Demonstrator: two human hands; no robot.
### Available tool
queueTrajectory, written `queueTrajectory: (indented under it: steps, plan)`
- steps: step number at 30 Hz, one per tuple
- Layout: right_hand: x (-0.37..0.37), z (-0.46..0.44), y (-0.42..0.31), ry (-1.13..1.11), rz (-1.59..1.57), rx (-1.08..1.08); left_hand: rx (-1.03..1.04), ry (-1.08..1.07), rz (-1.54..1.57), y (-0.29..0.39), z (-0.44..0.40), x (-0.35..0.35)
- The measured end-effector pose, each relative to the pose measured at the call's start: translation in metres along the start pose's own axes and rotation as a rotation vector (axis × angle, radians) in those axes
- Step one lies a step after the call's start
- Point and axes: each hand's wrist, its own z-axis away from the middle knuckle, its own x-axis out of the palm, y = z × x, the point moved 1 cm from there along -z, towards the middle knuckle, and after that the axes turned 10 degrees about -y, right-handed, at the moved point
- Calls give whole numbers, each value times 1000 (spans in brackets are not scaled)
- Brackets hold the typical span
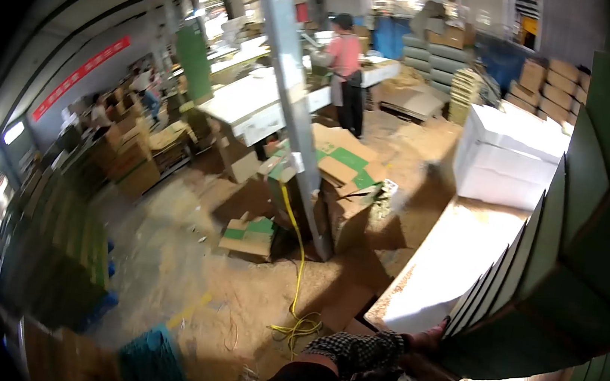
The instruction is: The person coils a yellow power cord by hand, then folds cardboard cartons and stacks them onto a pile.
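My left hand (426,338), at the end of a black-and-white checkered sleeve (366,349), is at the lower left corner of a tall, tilted stack of green boards (523,321). Its fingers press against the stack's edge and are partly hidden and blurred. Just beyond the hand lies a bright white tabletop (442,270). My right hand cannot be made out; the stack fills the right side of the view.
A metal post (294,91) stands ahead, with a yellow cable (300,273) running down to the floor. Green-and-brown cardboard (248,237) lies around its base. A white block-shaped pile (508,157) sits on the table. Another person (347,67) stands at a far workbench (247,101).
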Motion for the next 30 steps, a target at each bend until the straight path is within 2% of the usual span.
queueTrajectory:
  steps: [4,8,12,13,14,16,20,23,24,25,26,27,28,30]
  plan:
    - [-8,154,28,-13,4,382,22,-180,-34,0,-40,57]
    - [-9,303,13,40,28,856,-7,-357,-78,3,-69,120]
    - [17,383,19,92,-70,1177,5,-491,-155,13,-123,185]
    - [29,396,13,100,-90,1224,25,-498,-178,11,-130,194]
    - [60,392,-39,120,-66,1246,58,-527,-179,3,-110,181]
    - [64,403,-31,138,-110,1310,70,-561,-206,7,-122,210]
    - [93,410,-42,134,-133,1285,118,-559,-147,-6,-122,225]
    - [121,390,-18,116,-207,1156,158,-434,42,-21,-133,190]
    - [134,376,-8,88,-253,1092,132,-407,263,-29,-138,181]
    - [146,357,0,44,-293,1007,12,-425,766,-35,-142,176]
    - [156,337,7,6,-323,916,-189,-409,1455,-42,-145,170]
    - [157,316,11,-28,-346,811,-225,-388,1770,-42,-146,159]
    - [121,323,31,-13,-412,775,-211,-313,1631,-34,-143,183]
    - [104,289,41,-46,-484,657,109,-242,809,-19,-151,170]
